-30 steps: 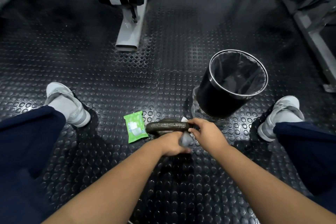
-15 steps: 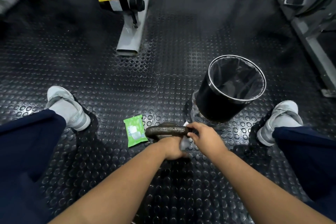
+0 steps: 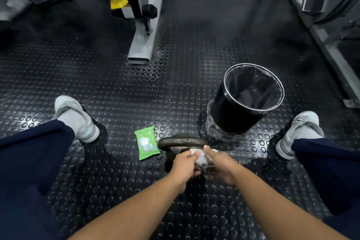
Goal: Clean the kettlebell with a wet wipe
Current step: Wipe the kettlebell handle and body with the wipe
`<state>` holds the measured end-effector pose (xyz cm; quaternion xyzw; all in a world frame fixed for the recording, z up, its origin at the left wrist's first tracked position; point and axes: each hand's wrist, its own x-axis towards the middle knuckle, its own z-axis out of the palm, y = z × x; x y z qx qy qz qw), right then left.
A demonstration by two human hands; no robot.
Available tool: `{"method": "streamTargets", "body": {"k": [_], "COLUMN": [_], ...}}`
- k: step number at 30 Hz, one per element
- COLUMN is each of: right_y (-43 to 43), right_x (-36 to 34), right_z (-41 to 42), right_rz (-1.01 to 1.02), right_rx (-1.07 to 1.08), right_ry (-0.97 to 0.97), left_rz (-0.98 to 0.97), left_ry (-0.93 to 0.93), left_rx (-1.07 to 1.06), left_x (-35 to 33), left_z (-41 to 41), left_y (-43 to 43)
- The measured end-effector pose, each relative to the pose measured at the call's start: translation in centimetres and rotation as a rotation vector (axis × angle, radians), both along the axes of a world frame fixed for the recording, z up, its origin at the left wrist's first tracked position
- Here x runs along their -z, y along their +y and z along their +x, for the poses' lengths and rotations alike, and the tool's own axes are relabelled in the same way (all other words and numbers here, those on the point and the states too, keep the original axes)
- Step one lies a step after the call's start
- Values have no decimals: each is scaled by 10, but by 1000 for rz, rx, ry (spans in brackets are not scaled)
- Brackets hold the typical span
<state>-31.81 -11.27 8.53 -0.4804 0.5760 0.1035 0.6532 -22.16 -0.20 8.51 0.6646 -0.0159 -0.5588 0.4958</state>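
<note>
Gripping a crumpled white wet wipe (image 3: 201, 159), the left hand (image 3: 185, 164) presses it against the kettlebell (image 3: 181, 141) just under the handle. The kettlebell stands on the studded rubber floor (image 3: 116, 87) between the person's feet. The right hand (image 3: 221, 163) is beside the wipe, thumb touching it; its blurred fingers leave its grip unclear. A green wipe pack (image 3: 147, 142) lies just left of the kettlebell, with a lined black bin (image 3: 229, 115) behind.

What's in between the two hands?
A crumpled white wet wipe, against the kettlebell. The left hand pinches it; the right hand is beside it. The head view shows this.
</note>
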Motion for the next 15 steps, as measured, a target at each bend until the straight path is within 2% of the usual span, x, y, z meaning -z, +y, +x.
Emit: {"method": "streamTargets", "body": {"k": [1, 3, 10, 15], "right_y": [2, 1, -15, -21], "right_x": [-1, -2, -29, -52], "right_z": [-3, -5, -9, -4], "right_rz": [127, 214, 114, 57], "right_rx": [35, 83, 102, 127], "right_ry": [-42, -130, -254, -432], "left_rz": [4, 6, 49, -30], "left_ry": [39, 85, -115, -166], "left_rx": [28, 63, 315, 319], "left_x": [-6, -16, -57, -75], "left_z": [2, 6, 43, 67], "left_y": [1, 1, 10, 24]}}
